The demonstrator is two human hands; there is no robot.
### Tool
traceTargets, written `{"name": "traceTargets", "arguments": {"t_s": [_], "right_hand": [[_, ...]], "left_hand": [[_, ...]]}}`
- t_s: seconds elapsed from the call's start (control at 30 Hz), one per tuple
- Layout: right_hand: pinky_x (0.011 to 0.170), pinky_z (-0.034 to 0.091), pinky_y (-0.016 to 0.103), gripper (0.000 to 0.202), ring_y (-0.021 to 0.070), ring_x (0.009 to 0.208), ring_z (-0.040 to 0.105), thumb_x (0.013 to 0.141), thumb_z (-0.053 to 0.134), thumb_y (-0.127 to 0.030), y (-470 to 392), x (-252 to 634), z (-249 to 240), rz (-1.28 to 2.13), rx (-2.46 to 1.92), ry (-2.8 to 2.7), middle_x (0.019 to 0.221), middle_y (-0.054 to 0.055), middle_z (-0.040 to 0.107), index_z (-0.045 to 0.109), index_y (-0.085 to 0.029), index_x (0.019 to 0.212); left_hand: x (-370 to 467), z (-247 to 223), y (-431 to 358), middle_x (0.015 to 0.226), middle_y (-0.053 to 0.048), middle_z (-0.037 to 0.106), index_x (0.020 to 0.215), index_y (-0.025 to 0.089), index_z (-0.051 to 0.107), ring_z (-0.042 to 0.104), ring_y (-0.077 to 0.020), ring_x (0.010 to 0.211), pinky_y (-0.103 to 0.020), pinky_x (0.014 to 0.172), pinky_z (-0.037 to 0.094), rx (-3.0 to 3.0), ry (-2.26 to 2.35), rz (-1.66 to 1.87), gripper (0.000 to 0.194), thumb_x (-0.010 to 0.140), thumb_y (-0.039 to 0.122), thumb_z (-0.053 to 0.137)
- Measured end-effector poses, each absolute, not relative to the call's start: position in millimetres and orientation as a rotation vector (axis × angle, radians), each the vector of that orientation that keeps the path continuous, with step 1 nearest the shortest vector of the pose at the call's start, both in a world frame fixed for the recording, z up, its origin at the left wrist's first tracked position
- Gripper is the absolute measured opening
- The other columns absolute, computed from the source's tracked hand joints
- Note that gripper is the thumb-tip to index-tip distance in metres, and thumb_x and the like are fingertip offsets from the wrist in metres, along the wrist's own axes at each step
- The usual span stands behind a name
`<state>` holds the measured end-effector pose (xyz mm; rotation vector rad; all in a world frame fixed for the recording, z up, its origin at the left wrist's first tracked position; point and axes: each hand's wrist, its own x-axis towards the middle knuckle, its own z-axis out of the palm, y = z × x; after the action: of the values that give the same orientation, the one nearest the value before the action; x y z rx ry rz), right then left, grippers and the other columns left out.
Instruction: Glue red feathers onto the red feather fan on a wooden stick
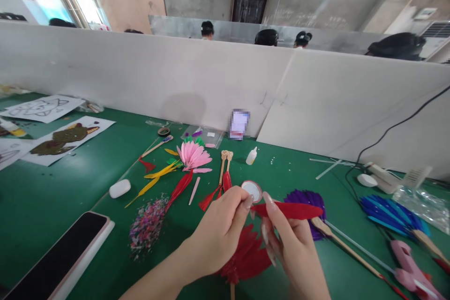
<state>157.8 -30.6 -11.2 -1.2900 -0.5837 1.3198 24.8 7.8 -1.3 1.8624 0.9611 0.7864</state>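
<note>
Red feather (295, 210) is up over the desk (42, 192), roughly level, wide part toward the purple fan (307, 199). Right hand (298, 248): grip pinches it near the narrow end, thumb on the near face. Left hand (225, 225): grip looks pinched on the narrow end itself; exact contact is too small to confirm.

Risks, my read:
- Twist or slip. Both grips sit at one end, so the long side is unsupported.
- Split or creased vane if the right thumb presses hard or the hands pull unevenly.
- Red fan (249, 253) sits under the hands; a low wrist could bend its feathers.
- White dish (251, 191) with the red rim is just beyond the fingertips in view. A forward push could knock it; contents can't be made out.
- Free tip could snag the purple fan or its wooden handle (346, 243) on a swing right.

Edges/room: partition (176, 75) bounds the far side. Right is tight: purple fan, clear rod (362, 247), pink glue gun (408, 260). Left has more slack, between the speckled bundle (147, 227) and big phone (63, 253). Near desk edge isn't visible. Lifting up looks like the safest way out.
</note>
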Motion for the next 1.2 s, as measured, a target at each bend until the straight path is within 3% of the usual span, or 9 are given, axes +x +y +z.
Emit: {"name": "traceTargets", "arguments": {"t_s": [0.33, 0.53, 0.9, 1.2], "right_hand": [[0.031, 0.021, 0.015, 0.056, 0.0031, 0.028, 0.028, 0.067, 0.069, -0.065, -31.4, 154.3, -2.7, 1.291, -1.326, -0.634, 0.032, -0.007, 0.036, 0.048, -0.018, 0.045], [0.031, 0.021, 0.015, 0.058, 0.0025, 0.028, 0.028, 0.063, 0.072, -0.066, -31.3, 151.6, 0.7, 1.273, -1.317, -0.62, 0.032, -0.008, 0.035, 0.045, -0.018, 0.044], [0.031, 0.021, 0.013, 0.059, 0.0016, 0.028, 0.029, 0.065, 0.07, -0.066, -32.5, 153.9, -1.9, 1.281, -1.331, -0.639, 0.033, -0.008, 0.035, 0.043, -0.018, 0.044], [0.031, 0.023, 0.013, 0.056, 0.0014, 0.031, 0.029, 0.062, 0.074, -0.064, -31.9, 153.5, -3.9, 1.238, -1.343, -0.581, 0.036, -0.008, 0.037, 0.045, -0.018, 0.049]], "left_hand": [[23.3, 0.5, 8.8, 0.073, 0.004, 0.043, 0.081, 0.021, 0.044, 0.041, -0.0117, 0.065, -0.025, 0.061, 0.033, 1.855, 0.935, 0.803, 0.029, 0.102, 0.034, 0.028], [25.1, -2.0, 10.8, 0.078, 0.004, 0.049, 0.085, 0.021, 0.047, 0.046, -0.0109, 0.068, -0.022, 0.063, 0.036, 1.92, 0.928, 0.838, 0.02, 0.098, 0.035, 0.043], [23.4, -1.7, 9.3, 0.077, 0.003, 0.048, 0.086, 0.021, 0.047, 0.045, -0.0118, 0.067, -0.025, 0.062, 0.033, 1.932, 0.917, 0.763, 0.022, 0.101, 0.029, 0.033], [23.3, 1.3, 10.0, 0.074, 0.004, 0.046, 0.083, 0.021, 0.045, 0.043, -0.0122, 0.067, -0.026, 0.061, 0.031, 1.791, 0.952, 0.695, 0.03, 0.101, 0.037, 0.029]]}}
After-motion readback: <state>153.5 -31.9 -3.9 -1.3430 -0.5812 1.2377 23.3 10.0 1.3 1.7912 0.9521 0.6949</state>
